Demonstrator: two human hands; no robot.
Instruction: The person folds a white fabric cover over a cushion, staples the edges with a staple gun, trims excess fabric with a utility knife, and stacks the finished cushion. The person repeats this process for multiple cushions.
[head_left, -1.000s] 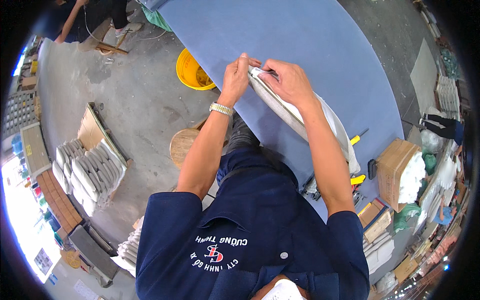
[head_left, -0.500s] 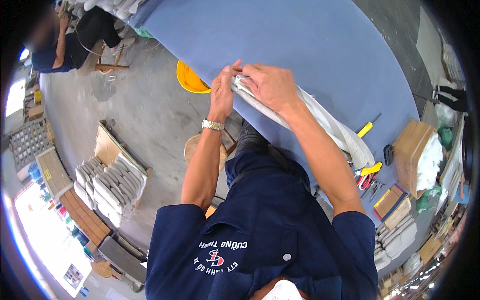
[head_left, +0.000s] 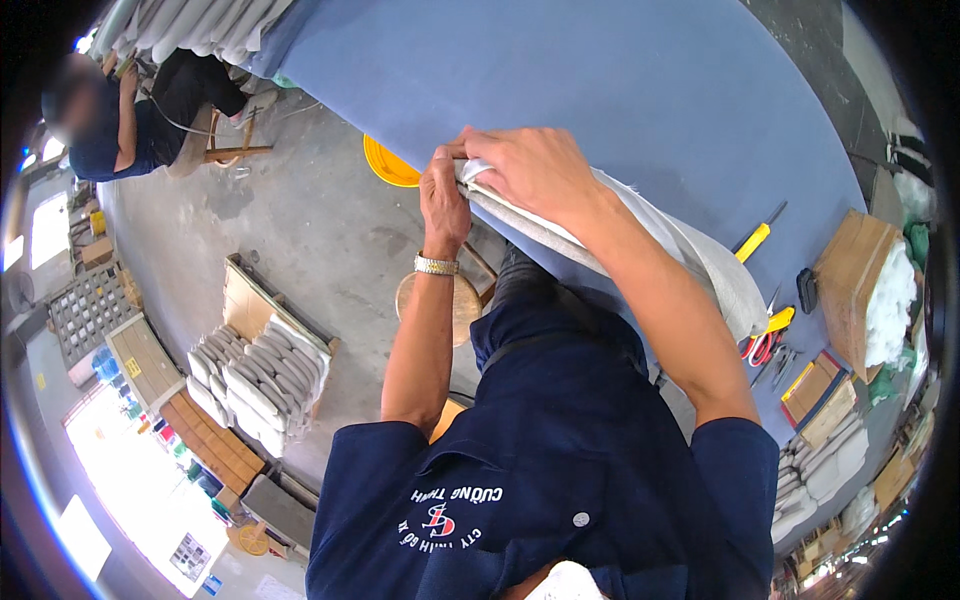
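Note:
A long, curved strip of light grey fabric with a white inner layer, like a cushion cover [head_left: 700, 262], lies along the near edge of the blue-topped table [head_left: 600, 80]. My left hand [head_left: 445, 195], with a metal watch at the wrist, pinches its left end. Just beside it, my right hand [head_left: 535, 175] is closed on the same end, its thumb and fingers folded over the white layer. The two hands touch or nearly touch. The fingertips are partly hidden. From there the fabric runs beneath my right forearm toward the tools at the right.
A yellow-handled screwdriver [head_left: 755, 240], red-handled scissors [head_left: 765, 348] and a black object [head_left: 806, 290] lie at the table's right. Beyond stands a cardboard box [head_left: 850, 290] of white stuffing. A yellow basin [head_left: 388, 165], a stool [head_left: 440, 305] and stacked grey cushions [head_left: 260, 375] are left. A co-worker [head_left: 130, 130] sits far left.
The whole view has shifted slightly, moving the surroundings right. Both hands still hold the fabric end; my right hand's fingers have moved a little over it.

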